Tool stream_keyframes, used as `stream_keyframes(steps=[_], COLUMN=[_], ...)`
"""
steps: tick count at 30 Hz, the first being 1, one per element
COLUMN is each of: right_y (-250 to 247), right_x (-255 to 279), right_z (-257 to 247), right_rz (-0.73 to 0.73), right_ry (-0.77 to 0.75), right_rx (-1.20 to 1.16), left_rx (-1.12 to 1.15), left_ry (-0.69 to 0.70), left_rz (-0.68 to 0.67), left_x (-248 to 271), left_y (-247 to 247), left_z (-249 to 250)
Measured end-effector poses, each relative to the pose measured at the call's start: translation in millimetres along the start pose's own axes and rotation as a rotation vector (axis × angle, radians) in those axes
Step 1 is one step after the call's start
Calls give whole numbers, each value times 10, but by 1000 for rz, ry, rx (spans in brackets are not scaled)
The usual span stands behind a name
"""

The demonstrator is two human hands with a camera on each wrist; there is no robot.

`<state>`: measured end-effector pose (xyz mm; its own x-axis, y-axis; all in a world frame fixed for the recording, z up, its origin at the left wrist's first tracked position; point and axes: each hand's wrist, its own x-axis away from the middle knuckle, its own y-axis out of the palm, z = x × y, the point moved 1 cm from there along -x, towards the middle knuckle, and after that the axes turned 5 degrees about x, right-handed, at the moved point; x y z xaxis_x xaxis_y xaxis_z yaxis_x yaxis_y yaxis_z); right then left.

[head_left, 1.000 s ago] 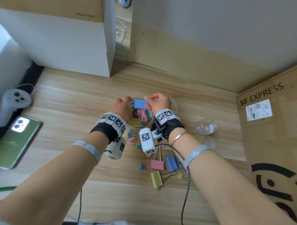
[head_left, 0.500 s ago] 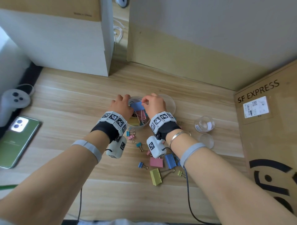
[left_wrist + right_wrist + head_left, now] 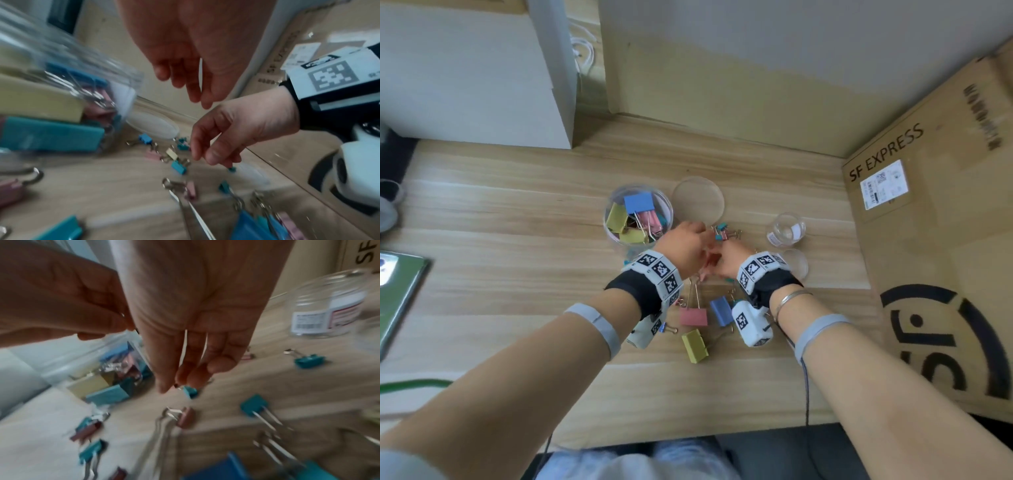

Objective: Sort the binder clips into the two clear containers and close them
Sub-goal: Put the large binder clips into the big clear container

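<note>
The large clear container stands open and holds several big clips, a blue one on top. Its lid lies just to its right. The small clear jar is open with its lid in front of it. My right hand pinches a small teal clip just above the table among the loose small clips. My left hand hovers beside it, fingers hanging loose and holding nothing. Big pink, blue and yellow clips lie nearer to me.
An SF Express cardboard box walls off the right side. A white box stands at the back left and a green phone lies at the left edge. Small clips are scattered between container and jar.
Both hands have left the large container and come back toward me to the loose clips. The blue clip now lies inside the container. My right hand has taken a small teal clip.
</note>
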<state>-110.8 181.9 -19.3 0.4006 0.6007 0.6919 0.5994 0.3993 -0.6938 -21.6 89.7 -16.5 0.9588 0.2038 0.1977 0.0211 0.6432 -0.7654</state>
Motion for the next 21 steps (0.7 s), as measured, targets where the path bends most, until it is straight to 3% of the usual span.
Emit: stream_keyframes(steps=[4,8,14,21], right_y=[212,371,428,215], right_x=[115,96,-15,-95], right_z=[200,335,426,479], right_rz=[-149,-182,-160,-93], right_ry=[-21,-105,-168,-161], right_rx=[77,135,128,-47], left_rx=[-117,-216,-296,-140], left_ry=[-59,-91,-59,-101], left_rz=[-389,-587,-669,-524], left_x=[71,142,137,90], left_y=[289,545,597,444], left_z=[119,60,68,80])
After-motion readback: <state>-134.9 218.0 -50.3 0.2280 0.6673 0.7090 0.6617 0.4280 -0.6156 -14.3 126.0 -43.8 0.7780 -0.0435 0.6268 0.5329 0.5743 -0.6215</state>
